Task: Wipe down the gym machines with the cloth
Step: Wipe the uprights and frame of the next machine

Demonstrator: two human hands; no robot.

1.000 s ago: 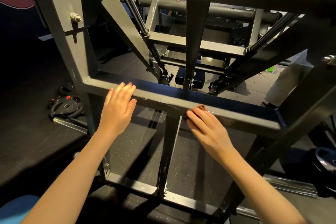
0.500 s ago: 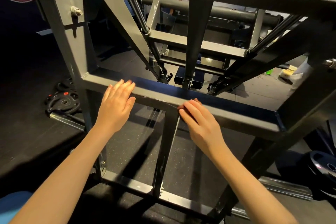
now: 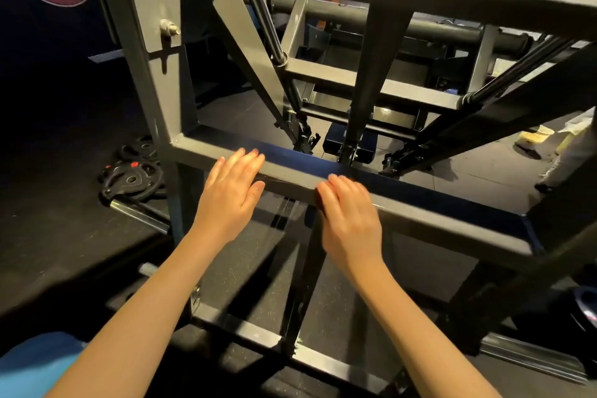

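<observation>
Both hands on the grey crossbar point(image 3: 436, 220) of the gym machine frame point(image 3: 139, 58).
The left hand point(image 3: 231, 194) lies flat and holds nothing. The right hand point(image 3: 349, 220) presses palm-down, its fingers bent gently over the bar's top edge. Whether the cloth lies beneath it cannot be told. Beyond the bar the frame opens onto floor, and weight plates point(image 3: 132, 179) lie well apart at left.

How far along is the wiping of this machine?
Done: no wiped patch shows plainly. In hand: the right hand presses the grey crossbar, perhaps over a dark cloth; the left hand rests flat on it too. Left: likely the upright and lower bar.
</observation>
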